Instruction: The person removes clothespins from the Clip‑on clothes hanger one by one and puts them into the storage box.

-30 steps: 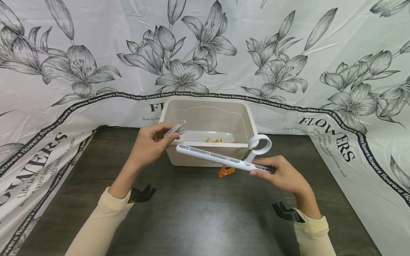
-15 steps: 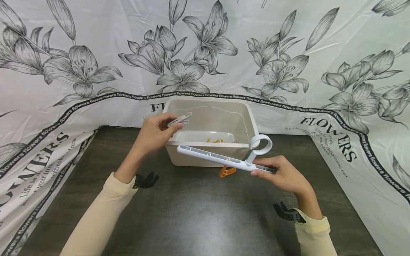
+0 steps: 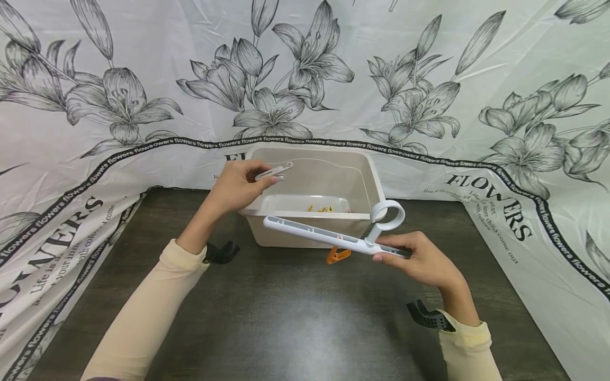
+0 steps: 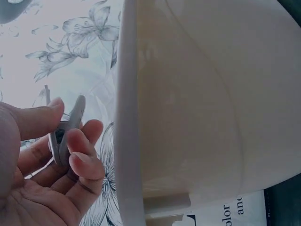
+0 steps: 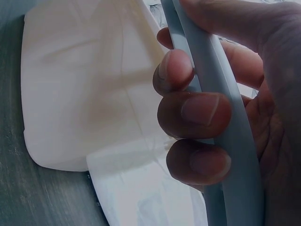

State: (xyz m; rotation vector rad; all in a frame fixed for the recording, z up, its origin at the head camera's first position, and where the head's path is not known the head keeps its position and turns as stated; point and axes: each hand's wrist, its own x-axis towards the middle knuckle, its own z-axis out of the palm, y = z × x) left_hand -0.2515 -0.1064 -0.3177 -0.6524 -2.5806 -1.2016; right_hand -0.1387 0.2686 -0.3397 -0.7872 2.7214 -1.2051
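My left hand (image 3: 238,184) pinches a grey clothespin with a small hook end (image 3: 280,170) above the left side of the beige bin (image 3: 314,216). In the left wrist view the clothespin (image 4: 70,129) sits between thumb and fingers, beside the bin's rim. My right hand (image 3: 416,259) grips one end of a long pale hanger bar (image 3: 314,233) with slots along it and a ring (image 3: 391,214) standing up near the hand. The bar slants in front of the bin. In the right wrist view several fingers (image 5: 195,113) curl round the bar (image 5: 230,127).
Small yellow pieces (image 3: 326,209) lie on the bin's floor. An orange clothespin (image 3: 337,256) is at the bin's front, just below the bar. The bin stands on a dark wooden table (image 3: 305,317), against a floral-printed cloth (image 3: 333,121).
My left hand has moved up and to the right with the grey clothespin, from the bin's front left corner to over its left side. The right hand and bar have stayed nearly still.
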